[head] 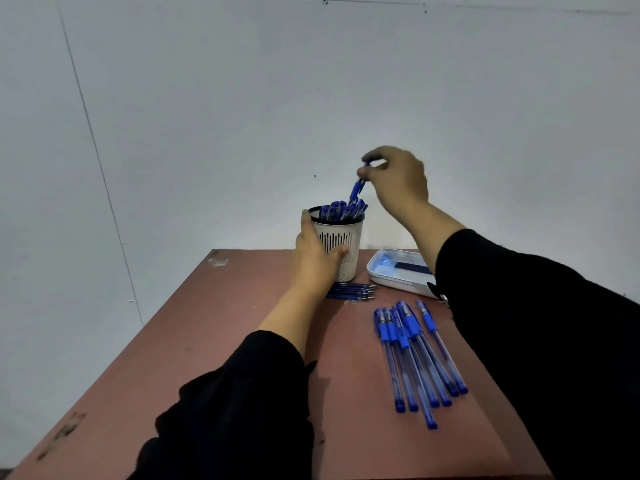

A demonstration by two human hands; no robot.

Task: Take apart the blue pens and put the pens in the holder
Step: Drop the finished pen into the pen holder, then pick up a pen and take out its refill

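Black sleeves (242,403) frame the reddish-brown table (194,341). Left hand (317,256) wraps the white slotted plastic pen holder (341,245), steadying it. Right hand (398,176) pinches a blue pen (356,189) upright above the crowded rim; probably it points tip-down. Keep it vertical to clear the pens inside. Loose blue pens (414,355), dark refills (351,291) and a white tray (398,275) lie near; none stands in the way.
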